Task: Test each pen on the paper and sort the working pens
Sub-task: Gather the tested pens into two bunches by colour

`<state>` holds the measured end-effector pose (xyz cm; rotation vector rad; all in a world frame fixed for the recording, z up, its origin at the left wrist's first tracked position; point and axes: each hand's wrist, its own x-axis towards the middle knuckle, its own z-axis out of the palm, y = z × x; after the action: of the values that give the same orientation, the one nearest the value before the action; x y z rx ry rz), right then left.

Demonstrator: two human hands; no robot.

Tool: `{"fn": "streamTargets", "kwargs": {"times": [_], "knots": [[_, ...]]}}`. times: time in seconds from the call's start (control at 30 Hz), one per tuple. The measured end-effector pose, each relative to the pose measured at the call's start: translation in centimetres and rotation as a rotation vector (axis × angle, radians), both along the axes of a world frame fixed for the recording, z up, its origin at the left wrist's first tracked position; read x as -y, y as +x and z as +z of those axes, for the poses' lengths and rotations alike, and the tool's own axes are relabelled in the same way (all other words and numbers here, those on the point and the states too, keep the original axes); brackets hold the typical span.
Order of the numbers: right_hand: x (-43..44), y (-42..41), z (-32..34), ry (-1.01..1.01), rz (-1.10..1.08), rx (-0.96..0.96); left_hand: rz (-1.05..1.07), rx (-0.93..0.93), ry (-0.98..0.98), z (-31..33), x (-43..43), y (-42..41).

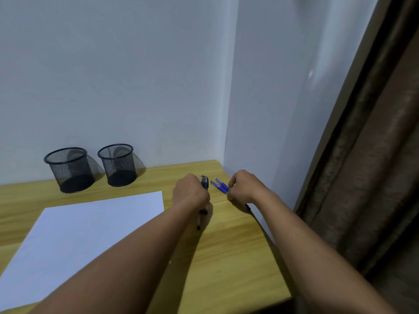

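A white sheet of paper (90, 225) lies on the wooden desk (226, 245). To its right, my left hand (189, 192) is closed around black pens (204, 182), whose caps stick out past the fingers and whose tips show below the hand. My right hand (243, 186) is closed on blue pens (221, 186) that point left toward the black ones. The two hands sit close together near the desk's back right corner. How many pens each hand holds is hidden by the fingers.
Two black mesh pen cups (69, 169) (118, 165) stand side by side against the back wall, left of the hands. A white wall meets the desk's right edge, and a brown curtain (362, 166) hangs further right.
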<state>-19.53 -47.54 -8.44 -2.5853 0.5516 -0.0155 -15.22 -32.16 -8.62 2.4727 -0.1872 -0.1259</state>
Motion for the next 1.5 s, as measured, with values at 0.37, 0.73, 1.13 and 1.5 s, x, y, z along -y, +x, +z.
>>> {"fn": "streamTargets", "kwargs": {"times": [0.37,0.73,1.13,1.5], "knots": [[-0.3,0.4,0.2,0.051,-0.066,-0.036,0.051,-0.066,-0.029,1.1,1.4,1.3],[0.6,-0.2,0.8,0.212,-0.119,-0.027,0.007,-0.052,0.053,2.0,2.1,2.1],[0.2,-1.7,2.8,0.484,-0.169,0.146,-0.078,-0.003,0.024,2.2,1.0,2.0],[-6.6,0.6,9.4,0.592,-0.046,0.346,-0.092,0.085,-0.693,8.0,-9.1,4.3]]}}
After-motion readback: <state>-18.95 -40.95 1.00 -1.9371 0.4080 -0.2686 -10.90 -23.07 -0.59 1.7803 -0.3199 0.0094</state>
